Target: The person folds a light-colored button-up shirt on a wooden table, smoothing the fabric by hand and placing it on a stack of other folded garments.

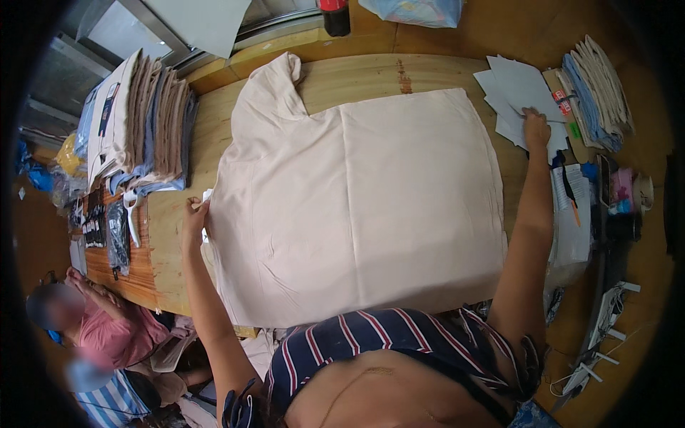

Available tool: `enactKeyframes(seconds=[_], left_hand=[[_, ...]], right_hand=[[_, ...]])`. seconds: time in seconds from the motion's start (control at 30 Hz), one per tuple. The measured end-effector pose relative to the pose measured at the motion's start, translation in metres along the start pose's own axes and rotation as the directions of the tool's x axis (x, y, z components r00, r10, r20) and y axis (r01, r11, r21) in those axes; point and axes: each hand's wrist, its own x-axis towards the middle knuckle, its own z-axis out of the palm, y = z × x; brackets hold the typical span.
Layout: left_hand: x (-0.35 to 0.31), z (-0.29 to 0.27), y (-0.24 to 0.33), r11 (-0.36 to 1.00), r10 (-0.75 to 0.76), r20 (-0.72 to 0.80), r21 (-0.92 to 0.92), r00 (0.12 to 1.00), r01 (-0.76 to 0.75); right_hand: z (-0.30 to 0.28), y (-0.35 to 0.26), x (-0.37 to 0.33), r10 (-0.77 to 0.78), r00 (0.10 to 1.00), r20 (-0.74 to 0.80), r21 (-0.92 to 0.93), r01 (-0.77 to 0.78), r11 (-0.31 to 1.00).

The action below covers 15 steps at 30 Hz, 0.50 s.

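Note:
A pale beige shirt [414, 192] lies spread over the wooden table in front of me, with a crease down its middle and one sleeve [267, 89] bunched at the far left. By its left edge is my left hand [195, 212], its fingers partly curled and apart and the thumb close to the cloth. A small white piece [207, 195] shows beside that thumb; I cannot make out what it is. Out to the far right, my right hand [536, 130] pinches the edge of a white sheet [524, 85] on a loose pile of similar sheets.
Tall stacks of folded clothes [153, 121] stand at the left, and a smaller folded stack [592, 93] at the right. Packaged black items [118, 235] lie near the left edge. A dark bottle [334, 18] stands at the back. Two people [118, 332] sit at lower left.

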Motion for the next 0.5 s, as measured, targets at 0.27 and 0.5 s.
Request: enactKeyframes(seconds=[0.27, 0.5], left_hand=[[-0.022, -0.008, 0.007, 0.859, 0.015, 0.309, -0.490, 0.951, 0.145], [-0.016, 0.004, -0.012, 0.892, 0.182, 0.184, -0.445, 0.966, -0.083]], right_hand=[[-0.078, -0.058, -0.108, 0.219, 0.950, 0.221, 0.488, -0.302, 0.819], [-0.074, -0.072, -0.194, 0.422, 0.867, 0.266, 0.454, -0.499, 0.738]])
